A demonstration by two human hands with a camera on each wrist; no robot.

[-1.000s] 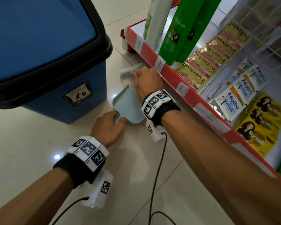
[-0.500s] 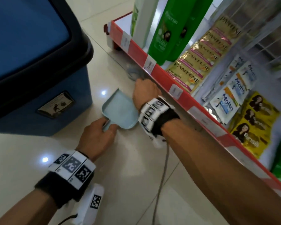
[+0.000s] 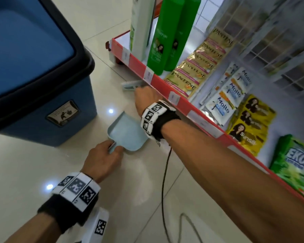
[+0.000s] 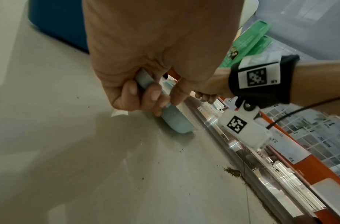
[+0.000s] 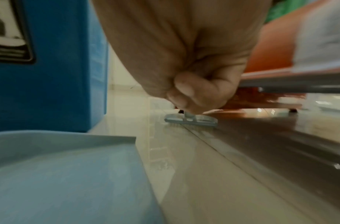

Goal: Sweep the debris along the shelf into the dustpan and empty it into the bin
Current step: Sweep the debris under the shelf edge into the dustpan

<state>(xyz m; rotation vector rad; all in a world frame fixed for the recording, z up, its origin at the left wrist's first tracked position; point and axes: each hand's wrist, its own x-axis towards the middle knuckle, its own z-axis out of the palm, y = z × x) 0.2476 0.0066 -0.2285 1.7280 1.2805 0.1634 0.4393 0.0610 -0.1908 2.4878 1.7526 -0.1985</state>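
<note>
A pale blue dustpan (image 3: 125, 132) lies flat on the tiled floor beside the red-edged shelf (image 3: 167, 85). My left hand (image 3: 102, 157) grips its handle (image 4: 146, 81) from behind. My right hand (image 3: 146, 95) grips a small pale blue brush (image 3: 131, 85), whose head (image 5: 191, 119) rests on the floor beyond the dustpan's mouth (image 5: 69, 166), close against the shelf base. Brown debris (image 4: 232, 172) lies along the shelf base behind the dustpan. The blue bin (image 3: 33, 76) with a black rim stands to the left.
Green shampoo bottles (image 3: 172, 32) and sachet strips (image 3: 200, 62) fill the shelf on the right. A black cable (image 3: 165, 181) trails from my right wrist across the floor. Bare tile lies between the bin and the shelf.
My right hand has carried the brush farther along the shelf base, away from the dustpan's mouth. My left hand still holds the dustpan handle on the floor.
</note>
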